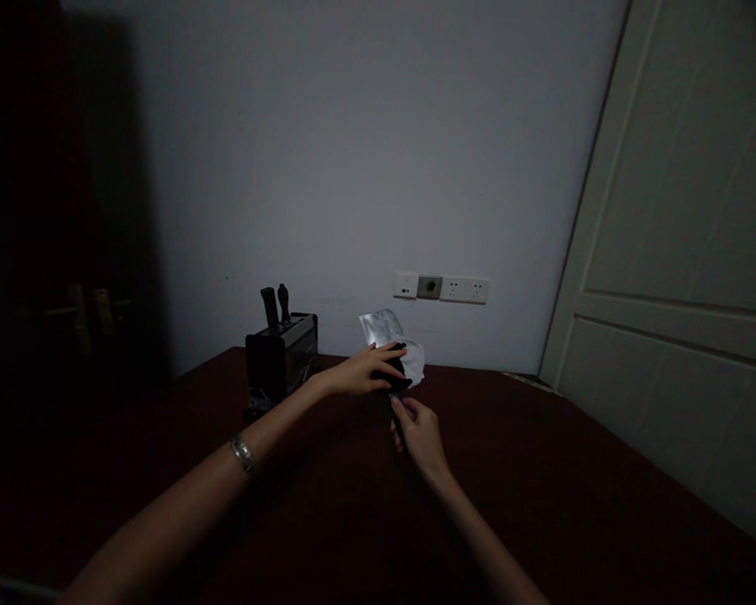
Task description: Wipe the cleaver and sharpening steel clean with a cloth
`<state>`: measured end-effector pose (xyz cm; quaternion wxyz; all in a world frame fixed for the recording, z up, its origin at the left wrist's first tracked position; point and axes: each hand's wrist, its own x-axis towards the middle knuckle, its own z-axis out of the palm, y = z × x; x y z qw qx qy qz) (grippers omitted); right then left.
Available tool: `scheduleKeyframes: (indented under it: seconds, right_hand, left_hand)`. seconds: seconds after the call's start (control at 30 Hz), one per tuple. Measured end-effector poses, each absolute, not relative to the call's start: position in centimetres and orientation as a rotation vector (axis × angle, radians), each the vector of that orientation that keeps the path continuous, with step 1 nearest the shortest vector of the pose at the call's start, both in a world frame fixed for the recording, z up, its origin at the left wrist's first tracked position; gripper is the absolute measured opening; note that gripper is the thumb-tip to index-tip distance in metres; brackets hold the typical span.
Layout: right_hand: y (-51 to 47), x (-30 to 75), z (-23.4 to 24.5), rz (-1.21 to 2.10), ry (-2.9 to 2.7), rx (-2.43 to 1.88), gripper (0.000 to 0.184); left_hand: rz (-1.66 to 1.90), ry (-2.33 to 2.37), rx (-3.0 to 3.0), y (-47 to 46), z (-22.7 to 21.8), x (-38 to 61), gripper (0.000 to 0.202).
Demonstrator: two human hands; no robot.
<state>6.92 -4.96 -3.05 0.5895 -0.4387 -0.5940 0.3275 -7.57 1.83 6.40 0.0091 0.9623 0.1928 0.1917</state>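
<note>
My right hand [419,433] is closed round the dark handle of a knife with a broad, shiny blade [381,324], which looks like a cleaver. The blade points up and away from me, towards the wall. Across it lies my left hand [371,370], fingers spread over a black-and-white cloth [414,361] and pressing it against the blade. The cloth and the fingers hide the blade's lower part. The view is dim, so the cloth's black part is hard to make out.
A dark knife block [281,357] with two black handles sticking up stands left of my hands on the dark red table [479,470]. Wall sockets [464,290] are behind. A pale panelled door [680,294] rises at the right, and a dark door with a handle [104,311] at the left.
</note>
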Motion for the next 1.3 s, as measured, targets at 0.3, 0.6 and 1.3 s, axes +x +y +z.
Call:
scheduleKeyframes:
  seconds: [0.3, 0.6, 1.3]
  right_hand:
    - [-5.0, 7.2, -3.0, 0.684, -1.383, -1.067, 0.035]
    - [-4.9, 6.6, -3.3, 0.766, -1.375, -1.045, 0.041]
    - [-5.3, 6.9, -1.2, 1.24, -1.027, -0.865, 0.046]
  left_hand:
    - [0.638, 0.694, 3.12, 1.5, 5.9, -6.9, 0.04]
    - [0.745, 0.705, 3.21, 1.6, 5.7, -4.4, 0.028]
    - [0.885, 1.134, 2.734, 5.4, -5.9, -10.5, 0.03]
